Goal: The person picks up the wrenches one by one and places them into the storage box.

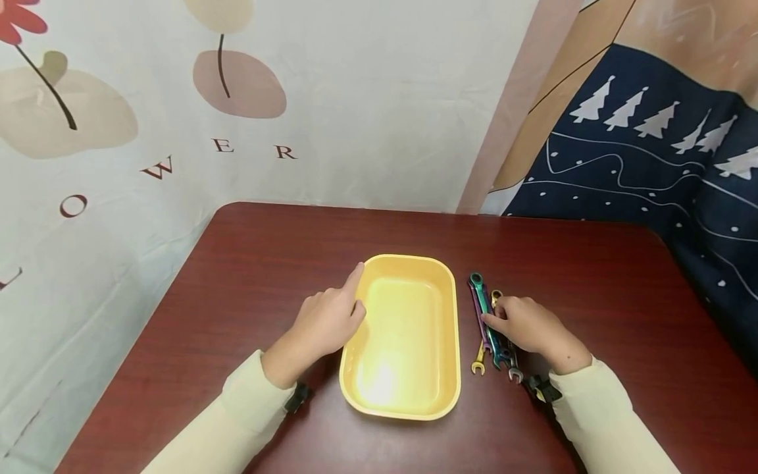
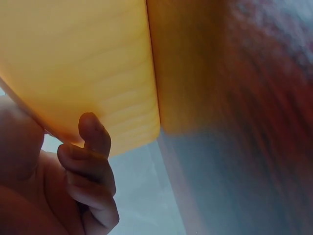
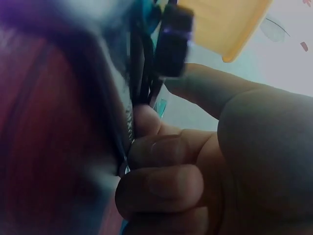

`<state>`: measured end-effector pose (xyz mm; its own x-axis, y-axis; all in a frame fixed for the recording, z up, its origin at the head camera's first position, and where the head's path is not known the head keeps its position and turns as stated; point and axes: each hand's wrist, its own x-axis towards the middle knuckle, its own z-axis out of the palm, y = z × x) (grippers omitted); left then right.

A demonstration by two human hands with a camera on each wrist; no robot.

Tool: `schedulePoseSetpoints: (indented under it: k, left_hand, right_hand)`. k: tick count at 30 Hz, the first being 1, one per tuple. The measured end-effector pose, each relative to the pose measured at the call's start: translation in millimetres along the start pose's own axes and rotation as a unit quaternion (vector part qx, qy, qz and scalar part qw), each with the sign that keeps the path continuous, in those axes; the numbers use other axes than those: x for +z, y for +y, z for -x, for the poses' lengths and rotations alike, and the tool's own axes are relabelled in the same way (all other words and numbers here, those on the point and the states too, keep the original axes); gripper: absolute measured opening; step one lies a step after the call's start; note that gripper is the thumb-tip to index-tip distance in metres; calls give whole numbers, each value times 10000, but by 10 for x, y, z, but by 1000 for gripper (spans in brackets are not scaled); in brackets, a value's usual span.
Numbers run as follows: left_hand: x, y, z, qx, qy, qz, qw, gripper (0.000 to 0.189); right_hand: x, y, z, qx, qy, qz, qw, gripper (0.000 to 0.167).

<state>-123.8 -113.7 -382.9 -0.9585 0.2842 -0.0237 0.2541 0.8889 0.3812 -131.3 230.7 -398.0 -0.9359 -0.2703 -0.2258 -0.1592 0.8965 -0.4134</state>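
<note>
A yellow plastic basin [image 1: 408, 263] stands on the table. My left hand [image 1: 331, 319] grips its left rim, with the thumb over the edge and the index finger pointing along the rim; in the left wrist view, curled fingers [image 2: 93, 171] lie against the outer wall. Right of the basin lies a bundle of combination wrenches [image 1: 478, 289] in green, purple, gold and silver. Over its right side, my right hand [image 1: 530, 322] holds wrenches between thumb and fingers. In the right wrist view, the curled fingers [image 3: 166, 186] are close under the dark, blurred shafts.
The dark red wooden table [image 1: 296, 230] reaches back to a white printed curtain [image 1: 379, 131]. A navy cloth with white trees [image 1: 639, 151] hangs at the right. Dark straps with small devices [image 1: 541, 388] sit at both wrists.
</note>
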Motion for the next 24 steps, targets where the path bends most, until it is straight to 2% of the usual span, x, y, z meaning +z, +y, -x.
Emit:
schedulePoseSetpoints:
  k: [8,24]
  left_hand:
    - [14,1,0,6,-206,42,9998,74]
    - [11,40,30,56,-267,14,9996,74]
  right_hand:
    - [-26,-8,11,-225,-35,-43,9997,33]
    - [-62,-5,31,-117,-118,-166,9997,35]
